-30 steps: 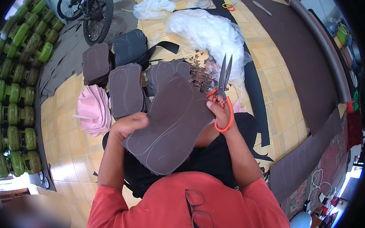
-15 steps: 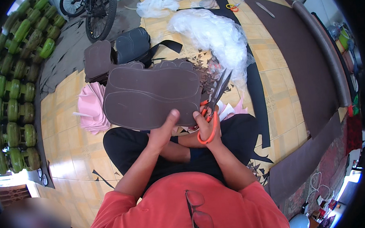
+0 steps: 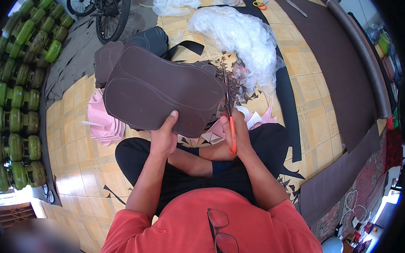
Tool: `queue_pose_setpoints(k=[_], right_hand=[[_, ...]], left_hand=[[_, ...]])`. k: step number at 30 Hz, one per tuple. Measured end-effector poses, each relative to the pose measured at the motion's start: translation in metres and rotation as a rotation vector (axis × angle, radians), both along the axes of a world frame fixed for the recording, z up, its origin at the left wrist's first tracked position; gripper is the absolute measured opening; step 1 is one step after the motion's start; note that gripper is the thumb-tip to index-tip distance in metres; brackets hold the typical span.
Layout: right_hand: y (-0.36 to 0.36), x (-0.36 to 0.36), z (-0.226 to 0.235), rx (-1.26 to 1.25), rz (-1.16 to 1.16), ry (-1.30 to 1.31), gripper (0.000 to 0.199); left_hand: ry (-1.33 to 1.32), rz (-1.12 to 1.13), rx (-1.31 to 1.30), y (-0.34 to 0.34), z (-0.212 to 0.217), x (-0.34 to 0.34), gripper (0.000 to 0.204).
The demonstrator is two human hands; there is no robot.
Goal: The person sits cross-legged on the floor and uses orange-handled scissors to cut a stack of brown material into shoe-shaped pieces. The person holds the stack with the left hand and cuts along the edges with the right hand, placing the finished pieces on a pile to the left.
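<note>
My left hand grips the lower edge of a dark brown sheet, thumb on top and fingers beneath. Pale sole-shaped outlines are drawn on the sheet, which is tilted and has rounded corners. My right hand is closed on orange-handled scissors. Their blades point away from me, edge-on beside the sheet's right end; whether they touch it I cannot tell. Under and beyond the sheet lie stacked dark brown pieces and a dark grey stack. Pink cut pieces sit to the left.
Small dark scraps lie beyond my right hand, near crumpled clear plastic. A black strip and a brown roll stretch along the right. Green gas cylinders are stacked at the left; a bicycle stands at the far left.
The sheet has turned, its left end swinging toward me. My right thumb has come off the sheet's edge, and the scissors have turned from slanting right to pointing straight away.
</note>
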State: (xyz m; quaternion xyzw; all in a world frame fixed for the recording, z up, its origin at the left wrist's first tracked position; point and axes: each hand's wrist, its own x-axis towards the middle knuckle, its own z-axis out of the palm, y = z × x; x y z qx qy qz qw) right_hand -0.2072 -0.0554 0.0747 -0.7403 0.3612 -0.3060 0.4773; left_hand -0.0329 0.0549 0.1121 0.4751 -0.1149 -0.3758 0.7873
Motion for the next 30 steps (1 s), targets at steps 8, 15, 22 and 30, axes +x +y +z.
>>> queue_pose_setpoints(k=[8,15,22,30], right_hand=[[0.001,-0.008,0.011,0.186,0.085,-0.033,0.029],[0.001,-0.016,-0.01,0.05,0.042,-0.033,0.046],[-0.011,0.002,-0.01,-0.009,0.034,-0.009,0.027],[-0.018,0.008,0.01,-0.117,-0.01,-0.102,0.026]], left_hand=[[0.042,-0.011,0.029,0.001,0.0,0.014,0.043],[-0.031,-0.121,0.224,0.013,0.0,0.052,0.046],[0.0,-0.383,0.452,0.034,-0.003,0.051,0.057],[-0.031,-0.485,0.505,0.038,-0.002,0.041,0.061]])
